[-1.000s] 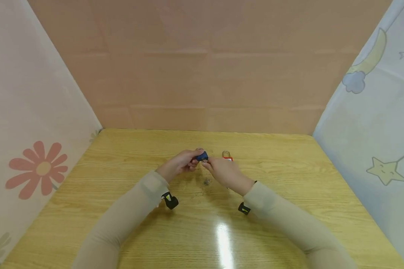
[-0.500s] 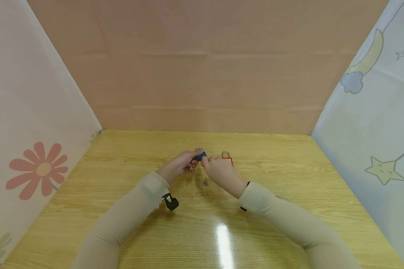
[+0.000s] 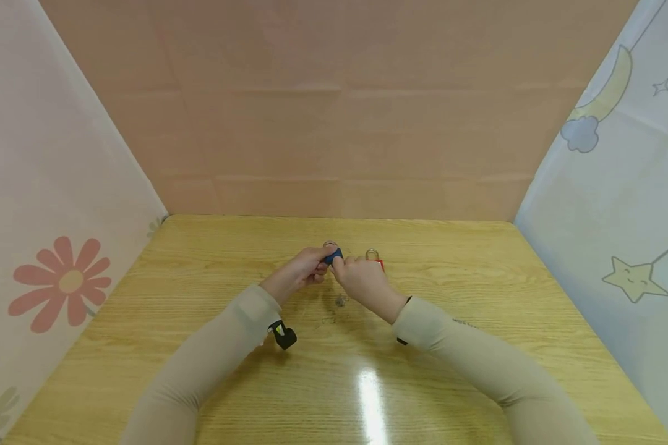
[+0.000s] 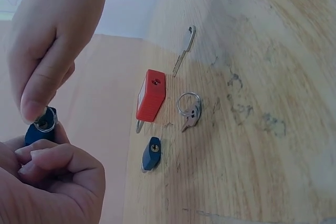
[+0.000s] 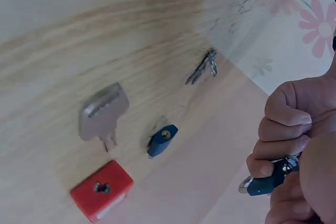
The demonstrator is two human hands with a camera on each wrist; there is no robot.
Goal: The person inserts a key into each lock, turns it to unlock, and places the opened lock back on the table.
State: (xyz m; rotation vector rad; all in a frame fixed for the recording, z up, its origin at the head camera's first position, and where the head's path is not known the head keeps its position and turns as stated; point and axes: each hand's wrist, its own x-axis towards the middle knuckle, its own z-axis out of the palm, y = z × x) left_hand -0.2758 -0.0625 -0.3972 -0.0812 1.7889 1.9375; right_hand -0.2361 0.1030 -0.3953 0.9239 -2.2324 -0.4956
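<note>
Above the table, my left hand (image 3: 306,267) grips a blue padlock (image 3: 335,254), its metal shackle pointing away from me. My right hand (image 3: 364,281) pinches a small key (image 4: 43,121) between thumb and fingers, right at the keyhole end of that padlock. A ring hangs from the key; its blade is hidden. Below the hands lie a red padlock (image 4: 151,97) and a second blue padlock (image 4: 151,152), their keyholes facing me. In the right wrist view, fingers cover most of the held padlock (image 5: 265,183).
A loose flat key (image 5: 105,114) lies beside the red padlock. Close by are small keys (image 4: 192,115) on a ring. The wooden table (image 3: 245,395) meets a brown backdrop (image 3: 339,123), with patterned cloth walls (image 3: 78,154) on both sides.
My right hand has rolled over at the wrist, its back turning upward and its wrist camera swinging mostly out of sight. The left hand keeps the blue padlock nearly still.
</note>
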